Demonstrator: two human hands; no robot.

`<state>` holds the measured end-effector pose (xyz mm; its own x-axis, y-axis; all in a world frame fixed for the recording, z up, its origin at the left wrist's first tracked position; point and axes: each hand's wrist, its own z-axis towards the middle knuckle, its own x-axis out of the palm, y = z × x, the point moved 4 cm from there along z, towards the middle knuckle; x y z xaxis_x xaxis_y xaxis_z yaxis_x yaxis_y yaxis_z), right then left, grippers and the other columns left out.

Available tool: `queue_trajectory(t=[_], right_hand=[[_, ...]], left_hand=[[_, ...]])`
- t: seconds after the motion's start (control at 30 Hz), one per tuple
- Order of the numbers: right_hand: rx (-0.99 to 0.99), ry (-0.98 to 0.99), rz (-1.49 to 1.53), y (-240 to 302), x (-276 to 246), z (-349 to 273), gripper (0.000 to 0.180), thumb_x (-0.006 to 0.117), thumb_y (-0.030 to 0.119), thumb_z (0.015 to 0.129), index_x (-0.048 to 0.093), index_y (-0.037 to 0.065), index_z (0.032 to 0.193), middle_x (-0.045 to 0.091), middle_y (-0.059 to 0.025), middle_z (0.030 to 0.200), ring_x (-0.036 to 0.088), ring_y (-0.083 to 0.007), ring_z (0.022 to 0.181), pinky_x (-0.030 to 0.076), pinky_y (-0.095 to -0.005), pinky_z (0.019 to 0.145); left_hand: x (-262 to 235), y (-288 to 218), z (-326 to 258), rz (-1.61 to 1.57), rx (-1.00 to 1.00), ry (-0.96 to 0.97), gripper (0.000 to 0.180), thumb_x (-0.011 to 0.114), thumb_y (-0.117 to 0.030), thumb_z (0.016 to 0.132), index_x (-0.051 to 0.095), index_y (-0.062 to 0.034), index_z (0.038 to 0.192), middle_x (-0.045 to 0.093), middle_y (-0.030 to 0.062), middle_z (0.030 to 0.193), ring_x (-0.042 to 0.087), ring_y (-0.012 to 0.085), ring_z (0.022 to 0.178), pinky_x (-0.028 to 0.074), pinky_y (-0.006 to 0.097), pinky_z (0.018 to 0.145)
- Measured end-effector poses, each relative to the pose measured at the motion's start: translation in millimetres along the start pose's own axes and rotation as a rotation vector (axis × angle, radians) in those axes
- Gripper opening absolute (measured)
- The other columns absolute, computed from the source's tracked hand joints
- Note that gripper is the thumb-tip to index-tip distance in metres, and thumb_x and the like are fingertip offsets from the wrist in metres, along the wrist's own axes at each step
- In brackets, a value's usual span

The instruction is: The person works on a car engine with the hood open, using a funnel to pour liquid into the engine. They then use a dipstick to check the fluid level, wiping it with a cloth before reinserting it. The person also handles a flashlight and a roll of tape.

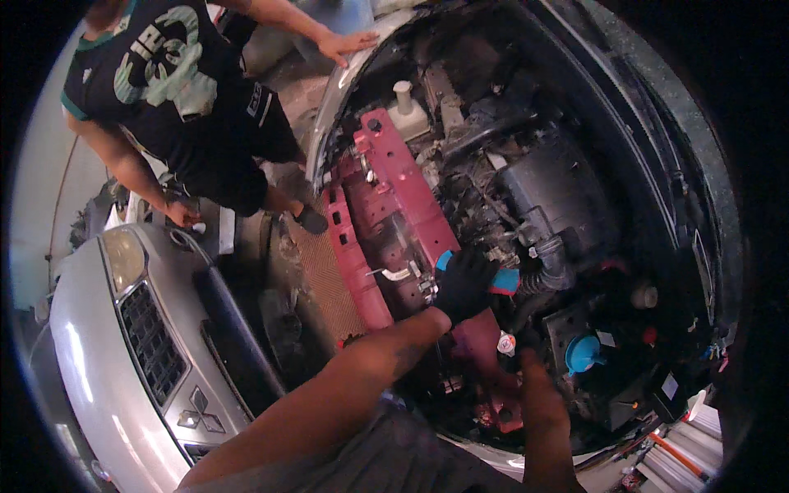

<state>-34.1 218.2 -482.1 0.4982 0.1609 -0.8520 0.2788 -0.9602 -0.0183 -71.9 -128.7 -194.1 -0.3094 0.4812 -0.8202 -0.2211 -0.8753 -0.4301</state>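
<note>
My left hand, in a black glove, is closed over a light-blue piece with a red edge, perhaps a cloth or sponge. It lies across the red radiator support panel in an open engine bay; blue shows on both sides of the hand. My right hand, seemingly dark-gloved too, reaches down beside a round radiator cap. Its fingers blend into the dark, so what they touch is hidden. To the right of it, a blue funnel sits among the engine parts.
A ribbed black intake hose and engine cover lie beyond my hands. A detached silver front bumper stands at left. Another person stands at upper left, one hand on the car's edge. A white reservoir sits farther off.
</note>
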Motion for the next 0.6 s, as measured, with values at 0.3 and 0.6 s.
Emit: queue_trajectory(t=[0.3, 0.6], right_hand=[[0.027, -0.023, 0.011, 2, 15, -5, 0.059, 0.049, 0.039, 0.096, 0.042, 0.012, 0.148, 0.048, -0.0156, 0.147, 0.055, -0.0312, 0.125, 0.043, -0.0411, 0.103], [0.281, -0.043, 0.073, 12, 1, 4, 0.071, 0.051, 0.049, 0.093, 0.034, 0.012, 0.152, 0.043, -0.0154, 0.151, 0.044, -0.0311, 0.135, 0.034, -0.0401, 0.113]], left_hand=[[4, 5, -2, -0.033, -0.030, 0.077, 0.057, 0.075, -0.028, 0.066, 0.063, -0.0083, 0.119, 0.058, 0.0155, 0.116, 0.050, 0.0372, 0.119, 0.040, 0.053, 0.098], [-12, 0, 9, -0.038, 0.014, 0.083, 0.056, 0.075, -0.027, 0.065, 0.063, -0.0073, 0.115, 0.058, 0.0171, 0.118, 0.049, 0.0382, 0.119, 0.042, 0.052, 0.095]])
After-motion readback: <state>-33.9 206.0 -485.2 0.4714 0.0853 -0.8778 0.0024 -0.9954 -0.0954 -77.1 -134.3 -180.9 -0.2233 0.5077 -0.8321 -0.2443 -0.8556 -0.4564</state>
